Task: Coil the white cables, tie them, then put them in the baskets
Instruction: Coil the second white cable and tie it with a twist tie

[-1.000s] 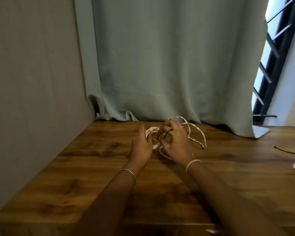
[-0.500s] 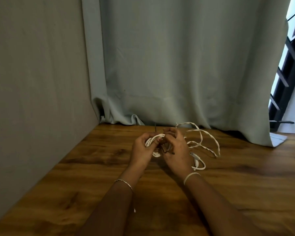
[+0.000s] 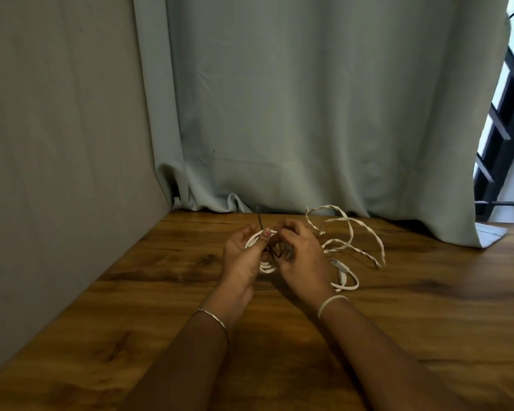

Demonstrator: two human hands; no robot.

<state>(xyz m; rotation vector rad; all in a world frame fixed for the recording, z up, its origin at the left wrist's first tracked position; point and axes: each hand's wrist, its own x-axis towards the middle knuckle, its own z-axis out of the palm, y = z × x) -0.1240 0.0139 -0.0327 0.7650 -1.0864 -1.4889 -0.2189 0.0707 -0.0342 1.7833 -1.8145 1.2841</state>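
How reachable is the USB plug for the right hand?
Likely yes: the USB plug lies just beside the right hand, nothing between. But that hand grips the white cable coil and must let go first.

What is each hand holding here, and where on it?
The left hand grips the coiled part of the white cable, thumb over the loops. The right hand pinches a dark tie at the coil.

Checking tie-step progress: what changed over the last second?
The dark tie, a second ago across the right hand, now pokes up between the hands. The view swung left; the second cable left frame. Unchanged: left hand and right hand grip the white cable coil; its loose tail lies on the table.
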